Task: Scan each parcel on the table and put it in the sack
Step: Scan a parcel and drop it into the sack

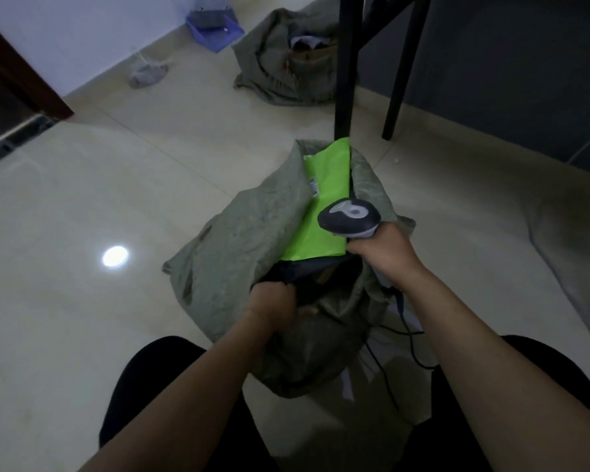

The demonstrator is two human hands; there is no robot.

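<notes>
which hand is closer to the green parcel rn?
Right. The right hand, holding the scanner, sits at the near corner of the green parcel; the left hand is lower, gripping the rim of the sack.

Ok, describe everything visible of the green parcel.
The green parcel is a flat lime-green mailer, seemingly plastic, with a white label at its left edge. It leans half out of the mouth of the grey-green sack, far end up, near end sunk inside. The sack's rim overlaps its left side. The barcode scanner in the right hand hides its right edge; contact is unclear.
</notes>
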